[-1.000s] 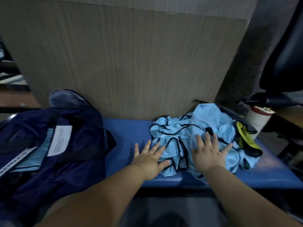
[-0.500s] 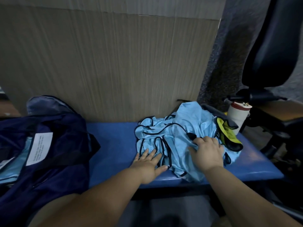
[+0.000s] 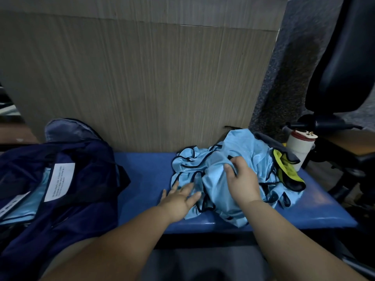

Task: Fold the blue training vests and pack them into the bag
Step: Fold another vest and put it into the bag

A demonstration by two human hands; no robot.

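Observation:
A crumpled heap of light blue training vests (image 3: 215, 179) with black trim lies on the right half of the blue bench (image 3: 148, 175). My right hand (image 3: 242, 179) grips a bunch of vest fabric on top of the heap. My left hand (image 3: 179, 196) lies flat, fingers spread, on the heap's left edge and the bench. The open navy bag (image 3: 81, 179) sits at the left with folded light blue fabric (image 3: 22, 207) and a white label (image 3: 59, 181) showing inside.
A yellow-green vest (image 3: 286, 171) lies at the heap's right side. A white cup with a red lid (image 3: 300, 148) stands at the bench's right end. A wood-grain panel (image 3: 142, 82) rises behind the bench. A black office chair (image 3: 343, 63) is at the far right.
My right hand went from lying flat on the heap to curling and gripping the fabric. My left hand stayed flat at the heap's left edge. The view swung slightly left.

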